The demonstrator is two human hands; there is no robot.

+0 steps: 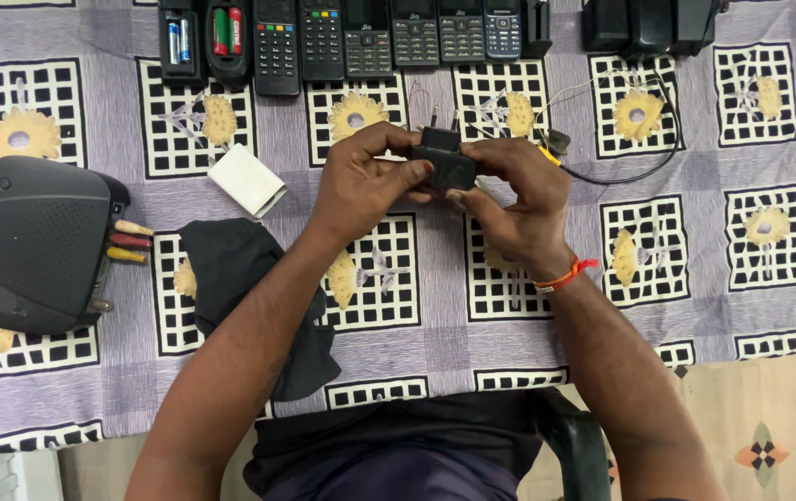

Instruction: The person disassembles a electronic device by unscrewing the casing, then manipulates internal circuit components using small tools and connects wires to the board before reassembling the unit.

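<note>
A small black plastic plug-in adapter with two metal pins [441, 160] sits just above the middle of the frame, raised over the counter [694, 315], which is covered by a grey cloth printed with black-and-white grids and yellow flowers. Both hands have it: the left hand [358, 186] has its grip closed on the adapter's left end, thumb below and fingers curled over the top, and the right hand [520, 206] has its grip closed on the right end, with an orange thread band at its wrist.

Just right of the hands a thin black cable [639, 172] loops across the cloth. To the left lies a small white rectangular card or packet [248, 179], tilted, and below it a crumpled black cloth [231, 264]. At the far left rests a rounded black box with a perforated top [31, 243], with coloured tool handles [129, 240] poking out beside it.

Along the top edge stands a row of black remote controls and keypad phones [370, 37]; the two leftmost cases [203, 39] lie open, showing cylindrical batteries inside.
</note>
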